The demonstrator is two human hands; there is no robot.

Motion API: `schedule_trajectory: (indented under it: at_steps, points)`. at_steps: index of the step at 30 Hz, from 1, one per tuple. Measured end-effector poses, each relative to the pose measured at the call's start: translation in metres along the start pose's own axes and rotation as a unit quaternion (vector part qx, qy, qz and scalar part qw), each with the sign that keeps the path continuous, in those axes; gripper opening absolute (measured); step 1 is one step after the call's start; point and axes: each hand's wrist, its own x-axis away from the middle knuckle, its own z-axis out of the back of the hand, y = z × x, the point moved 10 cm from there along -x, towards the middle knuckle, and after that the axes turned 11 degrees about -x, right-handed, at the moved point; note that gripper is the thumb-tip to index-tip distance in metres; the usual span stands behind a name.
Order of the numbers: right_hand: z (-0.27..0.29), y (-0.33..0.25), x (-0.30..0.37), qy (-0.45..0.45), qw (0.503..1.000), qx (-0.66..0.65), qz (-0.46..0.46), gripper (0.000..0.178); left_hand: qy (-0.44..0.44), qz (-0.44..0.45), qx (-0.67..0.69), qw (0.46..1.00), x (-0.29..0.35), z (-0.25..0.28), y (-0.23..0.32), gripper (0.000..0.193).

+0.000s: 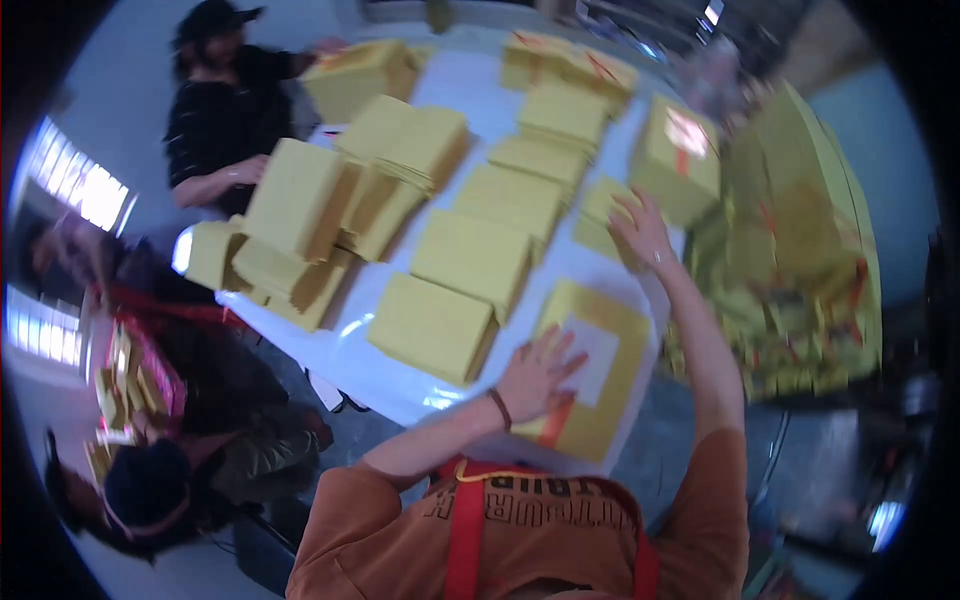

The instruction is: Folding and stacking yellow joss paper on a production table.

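A yellow envelope bundle [615,425] with a white label sheet [598,360] and an orange strip lies at the near right of the table. My left hand [540,378] rests flat across its left side, fingers spread over the label's edge. Farther off, my right hand [643,232] reaches out with fingers apart, touching the right side of a small stack of yellow envelopes [597,212]. Neither hand has anything lifted. Just left of my left hand sits another stack of yellow envelopes [425,325], in a row of similar stacks running away from me.
The white-covered table [400,385] carries more leaning stacks [290,200] at left. An orange-strapped bundle [678,155] stands at the far right, beside a large pile of yellow bundles [790,240]. A person in black [230,120] works across the table; another person [150,490] is at lower left.
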Motion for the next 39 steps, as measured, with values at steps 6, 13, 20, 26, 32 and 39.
schedule_trajectory:
  at_steps: [6,13,20,26,32,39]
  points:
    - [0.034,-0.115,0.111,-0.034,0.983,-0.176,0.046,0.043,0.058,-0.044,-0.006,0.997,-0.011,0.008,-0.017,0.052]
    - [0.021,-0.113,0.228,0.045,0.995,-0.049,0.071,0.04,0.07,0.11,0.41,0.903,0.009,0.003,-0.056,0.059]
    - [-0.034,-0.037,0.294,0.227,0.789,-0.537,-0.193,0.059,-0.024,0.254,0.72,0.646,0.064,-0.075,-0.038,0.074]
    - [-0.067,-0.044,0.294,0.199,0.642,-0.708,-0.215,0.058,-0.01,0.251,0.708,0.66,0.068,-0.067,-0.033,0.073]
    - [-0.08,-0.032,0.296,0.192,0.603,-0.741,-0.225,0.055,-0.017,0.256,0.707,0.659,0.069,-0.075,-0.03,0.072]
    - [-0.07,-0.014,0.298,0.205,0.68,-0.675,-0.198,0.055,0.011,0.219,0.691,0.689,0.064,-0.063,-0.037,0.075]
